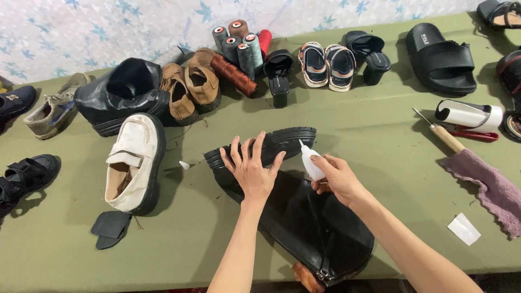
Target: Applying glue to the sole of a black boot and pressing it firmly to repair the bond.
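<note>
A black boot (304,217) lies on its side on the green table (353,125), its ridged sole turned toward the far edge. My left hand (251,167) rests flat on the boot near the sole, fingers spread. My right hand (337,177) grips a small white glue bottle (310,161), its nozzle pointing at the sole's edge. A tiny white cap (184,165) lies on the table left of the boot.
A white shoe (133,163) with a loose black insole piece (111,228) lies to the left. Boots, brown shoes, thread spools (239,49), sandals and slides line the far edge. An awl (442,133), a white roll, a purple cloth (488,187) and a paper scrap sit at right.
</note>
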